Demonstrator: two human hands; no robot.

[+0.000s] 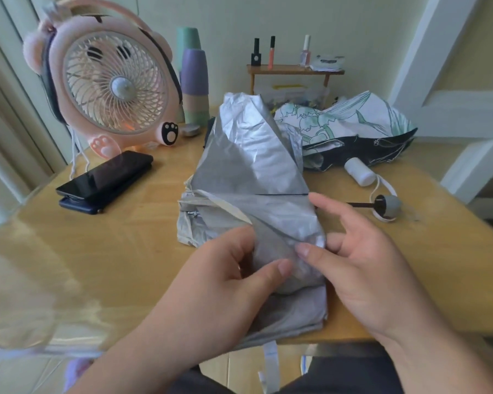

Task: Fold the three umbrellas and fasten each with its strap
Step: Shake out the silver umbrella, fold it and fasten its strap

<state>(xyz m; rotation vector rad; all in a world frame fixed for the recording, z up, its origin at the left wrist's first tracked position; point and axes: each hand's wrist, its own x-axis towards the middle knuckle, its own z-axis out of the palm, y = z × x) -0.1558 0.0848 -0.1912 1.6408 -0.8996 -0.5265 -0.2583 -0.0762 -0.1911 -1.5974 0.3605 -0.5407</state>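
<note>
Single wide-angle view from your head: faces forward, down; close above left hand (225, 282), right hand (365, 268), table (137, 251).

A wooden table (125, 251) holds a pink fan (111, 83) at the back left; a black phone (106, 177) lies by it; a grey umbrella (248, 155) sits in the middle; a flowery umbrella (353, 120) lies behind, on the right.

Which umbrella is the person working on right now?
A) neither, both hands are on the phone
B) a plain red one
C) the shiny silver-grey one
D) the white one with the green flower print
C: the left hand and right hand both pinch the fabric of the silver-grey umbrella, while the flower-print umbrella lies untouched behind it on the wooden table.
</note>
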